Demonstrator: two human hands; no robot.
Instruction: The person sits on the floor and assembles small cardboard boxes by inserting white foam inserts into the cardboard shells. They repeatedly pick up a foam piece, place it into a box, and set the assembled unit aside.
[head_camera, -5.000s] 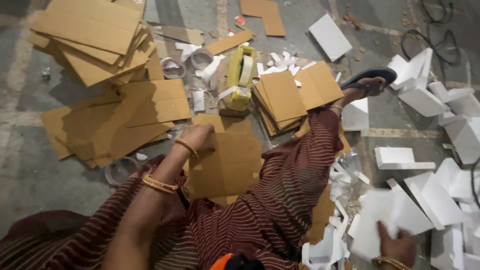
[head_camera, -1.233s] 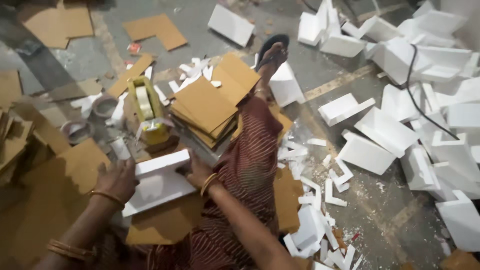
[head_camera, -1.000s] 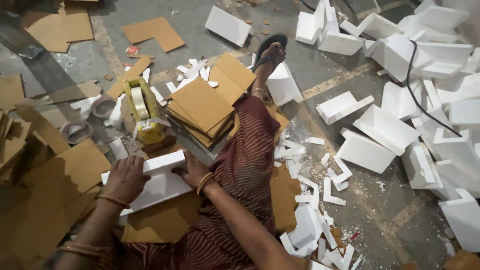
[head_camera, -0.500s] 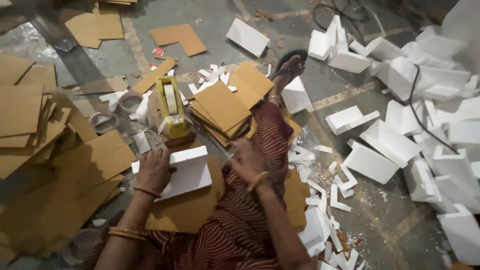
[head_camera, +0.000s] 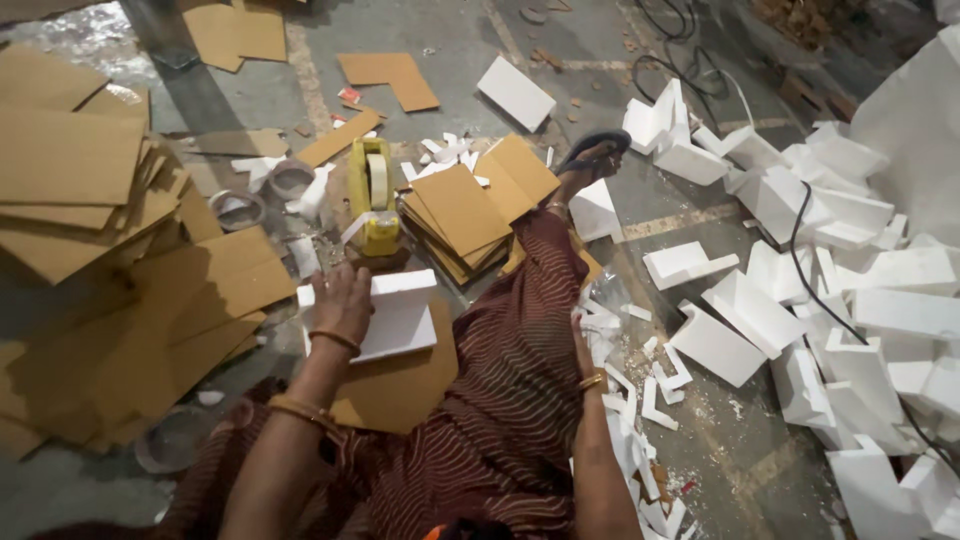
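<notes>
My left hand (head_camera: 343, 300) lies on the left end of a white foam piece (head_camera: 400, 315) and holds it down on a brown cardboard sheet (head_camera: 400, 385) beside my leg in striped maroon cloth (head_camera: 510, 360). My right hand (head_camera: 582, 340) is low at the right of the leg, among white foam scraps (head_camera: 625, 400); its fingers are partly hidden. A yellow tape dispenser (head_camera: 375, 195) stands just beyond the foam piece, next to a stack of small cardboard squares (head_camera: 465, 210).
Piles of cardboard sheets (head_camera: 90, 200) fill the left floor. Many white foam blocks (head_camera: 800, 270) and a black cable (head_camera: 800, 240) lie at the right. Tape rolls (head_camera: 240, 205) sit near the dispenser. My sandalled foot (head_camera: 595, 155) reaches past the stack.
My right hand has let go of the foam piece and dropped to the right of my leg, by the scraps. My left hand stays on the foam piece.
</notes>
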